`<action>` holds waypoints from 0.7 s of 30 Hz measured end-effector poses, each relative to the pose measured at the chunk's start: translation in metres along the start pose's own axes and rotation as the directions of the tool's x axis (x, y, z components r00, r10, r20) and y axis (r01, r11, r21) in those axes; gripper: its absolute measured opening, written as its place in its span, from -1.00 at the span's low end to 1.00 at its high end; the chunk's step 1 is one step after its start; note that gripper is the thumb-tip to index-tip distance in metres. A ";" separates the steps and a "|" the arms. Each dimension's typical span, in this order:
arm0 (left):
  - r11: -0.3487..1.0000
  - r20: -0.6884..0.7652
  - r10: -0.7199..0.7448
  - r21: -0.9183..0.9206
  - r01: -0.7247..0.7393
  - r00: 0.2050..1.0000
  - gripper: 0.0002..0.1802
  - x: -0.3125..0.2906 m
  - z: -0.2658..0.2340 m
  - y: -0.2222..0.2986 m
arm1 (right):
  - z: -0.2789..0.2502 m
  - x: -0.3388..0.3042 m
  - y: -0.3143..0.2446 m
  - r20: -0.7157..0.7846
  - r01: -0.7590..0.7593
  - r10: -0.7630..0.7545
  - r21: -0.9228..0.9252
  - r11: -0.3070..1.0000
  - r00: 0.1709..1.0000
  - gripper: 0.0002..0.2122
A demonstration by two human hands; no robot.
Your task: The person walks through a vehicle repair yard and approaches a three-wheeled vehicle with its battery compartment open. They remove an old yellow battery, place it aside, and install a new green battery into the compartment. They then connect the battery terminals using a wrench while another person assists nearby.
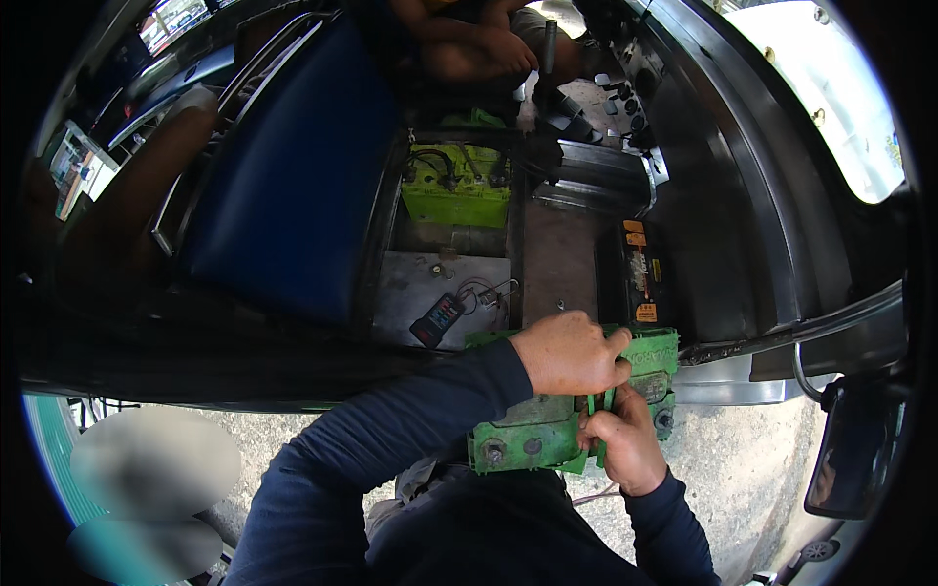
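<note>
A worn car battery [528, 444] with a dirty green top and dark round terminals is at the front, close against my body. My left hand [572, 354] reaches across it, fingers curled at the upper end of a thin green handle strap [593, 401]. My right hand [630, 439] pinches the lower part of that strap, thumb and fingers together. The left fingertips are partly hidden behind the knuckles. Behind the hands, a green raised edge of the battery [653, 354] shows.
Ahead, a yellow-green battery [454, 190] with cables sits in a recess. A handheld tester [437, 320] with leads lies on a metal plate [391, 293]. A black battery [637, 273] stands at right, a blue seat [293, 186] at left. Another person's hand [508, 51] shows at the far side.
</note>
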State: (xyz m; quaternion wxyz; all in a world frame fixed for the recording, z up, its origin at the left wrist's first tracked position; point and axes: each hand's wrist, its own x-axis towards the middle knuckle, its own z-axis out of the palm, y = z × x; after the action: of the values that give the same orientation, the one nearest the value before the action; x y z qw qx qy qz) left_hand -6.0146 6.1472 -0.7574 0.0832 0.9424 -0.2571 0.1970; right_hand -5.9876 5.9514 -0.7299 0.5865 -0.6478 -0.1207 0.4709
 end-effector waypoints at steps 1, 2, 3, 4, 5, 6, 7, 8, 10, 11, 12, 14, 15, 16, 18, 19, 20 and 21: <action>1.000 0.020 -0.010 0.014 0.010 1.000 -0.83 -0.002 -0.001 -0.008 | 0.001 0.011 -0.003 0.008 0.004 -0.004 0.012 1.000 1.000 -0.66; 0.999 0.025 -0.008 0.031 0.007 1.000 -0.84 0.001 -0.001 -0.021 | 0.000 0.024 -0.009 0.002 0.020 -0.020 0.016 1.000 1.000 -0.65; 0.999 0.031 -0.003 0.049 0.002 1.000 -0.84 0.004 -0.001 -0.034 | 0.001 0.034 -0.015 0.001 0.026 -0.026 -0.005 1.000 1.000 -0.65; 0.999 0.021 -0.005 0.053 0.004 1.000 -0.85 0.007 -0.001 -0.046 | 0.003 0.044 -0.022 0.000 0.032 -0.032 -0.025 0.999 0.999 -0.64; 0.999 0.017 -0.016 0.049 0.015 1.000 -0.85 0.007 -0.001 -0.057 | 0.006 0.053 -0.027 0.003 0.026 -0.026 -0.042 0.999 1.000 -0.64; 0.999 0.013 -0.025 0.045 0.024 1.000 -0.85 0.006 -0.002 -0.068 | 0.007 0.062 -0.033 -0.017 0.008 -0.009 -0.026 1.000 1.000 -0.64; 0.999 0.039 -0.029 0.034 0.028 0.999 -0.85 0.007 -0.003 -0.078 | 0.010 0.071 -0.039 -0.037 -0.009 0.009 -0.010 1.000 0.999 -0.63; 0.999 0.060 -0.032 0.020 0.031 0.998 -0.86 0.010 -0.003 -0.088 | 0.011 0.079 -0.044 -0.060 -0.027 0.028 0.003 1.000 0.998 -0.63; 0.999 0.071 -0.036 0.014 0.035 0.997 -0.86 0.010 -0.006 -0.111 | 0.018 0.102 -0.062 -0.023 -0.020 0.019 -0.023 1.000 1.000 -0.62; 0.999 0.059 -0.037 0.022 0.036 0.998 -0.86 0.011 -0.011 -0.126 | 0.021 0.113 -0.074 -0.005 -0.014 0.013 -0.039 0.999 1.000 -0.62; 0.999 0.046 -0.038 0.031 0.037 0.998 -0.86 0.010 -0.016 -0.140 | 0.027 0.124 -0.081 -0.002 -0.010 0.010 0.003 1.000 1.000 -0.60; 0.999 0.044 -0.030 0.011 0.030 0.999 -0.86 0.007 -0.023 -0.162 | 0.036 0.141 -0.095 0.025 -0.052 0.050 0.050 0.997 0.998 -0.59; 1.000 0.042 -0.023 0.005 0.023 0.999 -0.86 0.006 -0.028 -0.175 | 0.041 0.151 -0.104 0.039 -0.067 0.065 0.073 0.995 0.997 -0.59; 1.000 0.007 -0.025 -0.005 0.025 1.000 -0.84 0.003 -0.033 -0.188 | 0.048 0.160 -0.114 0.034 -0.065 0.062 0.088 0.994 0.997 -0.58; 0.997 0.053 -0.062 0.058 0.059 0.997 -0.84 -0.001 -0.053 -0.213 | 0.059 0.184 -0.132 0.104 -0.075 0.063 0.115 0.991 0.993 -0.62; 0.994 0.077 -0.083 0.084 0.077 0.994 -0.84 -0.005 -0.062 -0.225 | 0.065 0.196 -0.139 0.135 -0.082 0.066 0.115 0.990 0.989 -0.60; 0.992 0.089 -0.100 0.084 0.093 0.991 -0.83 -0.010 -0.073 -0.237 | 0.071 0.209 -0.138 0.125 -0.075 0.066 0.065 0.995 0.990 -0.52; 0.986 0.130 -0.125 0.127 0.108 0.984 -0.81 -0.019 -0.079 -0.246 | 0.079 0.224 -0.142 0.157 -0.062 0.063 -0.012 0.998 0.985 -0.44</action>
State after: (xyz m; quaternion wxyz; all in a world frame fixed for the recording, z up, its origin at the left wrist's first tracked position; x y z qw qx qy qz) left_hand -5.9282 6.3864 -0.7071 0.0202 0.9705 -0.1943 0.1414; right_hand -5.8732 6.2014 -0.7006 0.5576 -0.6142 -0.1480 0.5385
